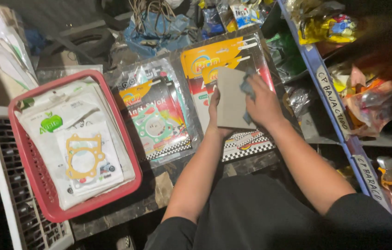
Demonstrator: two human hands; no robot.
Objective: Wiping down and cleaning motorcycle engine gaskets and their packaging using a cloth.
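Note:
My left hand (214,111) holds a flat grey card-like sheet (231,102) from below, over a stack of orange and red gasket packets (214,58). My right hand (263,104) presses a blue-grey cloth (248,85) against the sheet's right side. Both forearms reach forward from my black-clad lap. A second pile of plastic-wrapped gasket packets (156,118) lies just left of my left hand.
A red plastic basket (34,185) at the left holds several white gasket packets. It rests on a white crate (1,185). A blue-edged shelf (332,106) with bagged goods runs along the right. Bags and cords crowd the back.

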